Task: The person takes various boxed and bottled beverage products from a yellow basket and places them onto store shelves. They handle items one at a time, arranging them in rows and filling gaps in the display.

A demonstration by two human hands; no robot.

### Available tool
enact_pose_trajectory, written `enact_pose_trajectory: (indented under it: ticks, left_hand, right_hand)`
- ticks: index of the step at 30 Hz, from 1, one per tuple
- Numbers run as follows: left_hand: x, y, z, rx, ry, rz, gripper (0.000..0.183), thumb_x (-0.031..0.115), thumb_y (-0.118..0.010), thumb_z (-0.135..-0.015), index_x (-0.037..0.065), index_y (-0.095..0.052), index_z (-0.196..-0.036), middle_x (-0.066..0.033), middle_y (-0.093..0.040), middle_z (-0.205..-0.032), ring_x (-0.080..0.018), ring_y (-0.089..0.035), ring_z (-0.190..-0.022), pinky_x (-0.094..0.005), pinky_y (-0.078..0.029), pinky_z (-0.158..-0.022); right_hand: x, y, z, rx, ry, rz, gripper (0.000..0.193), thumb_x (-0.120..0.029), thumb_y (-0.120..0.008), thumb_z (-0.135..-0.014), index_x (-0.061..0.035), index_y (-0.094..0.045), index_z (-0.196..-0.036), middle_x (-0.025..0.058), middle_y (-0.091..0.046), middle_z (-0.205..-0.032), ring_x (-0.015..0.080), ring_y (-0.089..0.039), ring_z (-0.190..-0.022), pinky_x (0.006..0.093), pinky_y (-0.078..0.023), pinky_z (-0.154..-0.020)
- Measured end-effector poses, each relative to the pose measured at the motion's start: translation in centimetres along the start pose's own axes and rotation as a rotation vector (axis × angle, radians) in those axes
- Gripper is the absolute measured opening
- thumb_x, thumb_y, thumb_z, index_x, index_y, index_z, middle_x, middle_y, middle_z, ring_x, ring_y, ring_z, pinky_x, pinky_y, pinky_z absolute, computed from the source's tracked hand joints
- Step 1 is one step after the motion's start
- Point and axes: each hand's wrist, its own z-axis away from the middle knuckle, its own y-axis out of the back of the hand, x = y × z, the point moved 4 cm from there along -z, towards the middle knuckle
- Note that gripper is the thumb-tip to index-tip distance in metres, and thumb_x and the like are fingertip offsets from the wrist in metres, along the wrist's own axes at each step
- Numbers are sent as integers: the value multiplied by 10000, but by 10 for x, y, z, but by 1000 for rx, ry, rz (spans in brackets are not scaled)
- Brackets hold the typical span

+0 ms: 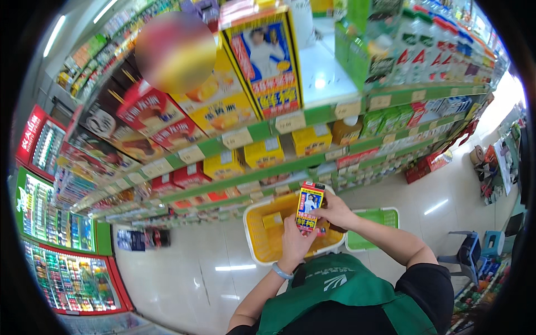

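A slim drink carton (309, 204) in yellow, black, red and blue stands upright between my hands, its printed front facing me. My left hand (297, 241) is closed around its lower left side. My right hand (336, 211) grips its right side, the thumb lying across the front. Below them sits an orange-yellow basket (258, 245) with a white rim; a small yellow box (272, 221) lies inside it. My hands and the carton hide part of the basket's inside.
Ahead runs a green-edged shelf (245, 135) with a large matching carton (265, 61), red and yellow boxes and bottles. A green basket (375, 230) is right of the yellow one. Bottle packs (142, 239) rest on the floor at left; a stool (466, 251) stands at right.
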Motion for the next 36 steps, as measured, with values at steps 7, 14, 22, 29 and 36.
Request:
enact_pose_trajectory:
  ticks: [7, 14, 22, 29, 36]
  left_hand:
    - [125, 58, -49, 159, -542, 44, 782, 121, -721, -770, -23, -283, -1401, -245, -373, -1388, -399, -414, -1260, -417, -370, -1038]
    - [146, 42, -48, 63, -584, 21, 730, 109, -703, -777, -25, -313, -1378, -233, -378, -1376, -391, -409, -1259, -422, -373, -1035]
    - [124, 58, -65, 139, -496, -26, 697, 118, -707, -792, -12, -350, -1377, -212, -427, -1339, -343, -485, -1195, -392, -410, -1006]
    - [116, 63, -71, 108, -420, 24, 668, 144, -690, -813, -42, -352, -1358, -266, -417, -1342, -402, -437, -1233, -413, -379, -1024]
    - [99, 61, -76, 147, -434, 54, 627, 115, -683, -810, -41, -386, -1340, -242, -454, -1307, -373, -478, -1198, -400, -407, -993]
  right_hand:
    - [-201, 75, 67, 337, 958, 57, 467, 3, -672, -813, -5, -412, -1200, 120, -617, -1065, 142, -597, -1005, 308, -489, -857]
    - [-278, 130, 22, 533, 1040, 301, 495, -54, -639, -835, 24, -408, -1265, 149, -609, -1130, 225, -622, -961, 347, -494, -812]
    - [-285, 132, -40, 300, 888, 370, 540, -88, -654, -832, -9, -421, -1311, 153, -612, -1146, 226, -602, -1024, 352, -468, -876]
    - [-292, 137, -70, 333, 890, 325, 525, -85, -661, -828, -17, -453, -1306, 162, -628, -1118, 255, -604, -1014, 348, -461, -886]
    - [-297, 136, -84, 415, 708, 466, 639, -121, -608, -887, -135, -311, -1452, 151, -568, -1268, 265, -552, -1123, 392, -412, -988]
